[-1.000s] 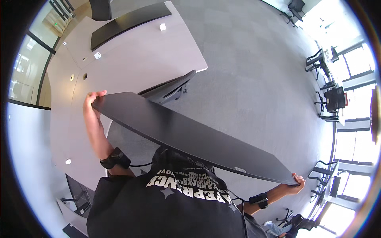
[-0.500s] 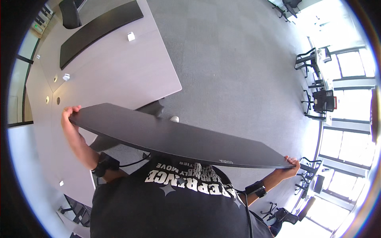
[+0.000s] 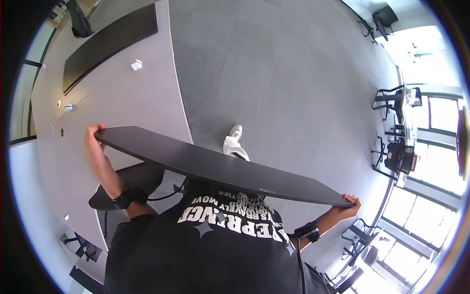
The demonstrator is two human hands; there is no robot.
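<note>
The panel [image 3: 220, 164] was lifted, not yet set down, left hand [image 3: 92, 134] and right hand [image 3: 348, 208] clamped on its ends; a board [image 3: 111, 45] lay far left on the desk [image 3: 147, 98]

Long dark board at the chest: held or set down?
Held. The dark board has the left hand gripping one end and the right hand the other; whether it also touches the desk, I cannot tell.

White block lettering [image 3: 237, 226] across black T-shirt [image 3: 205, 262]
</note>
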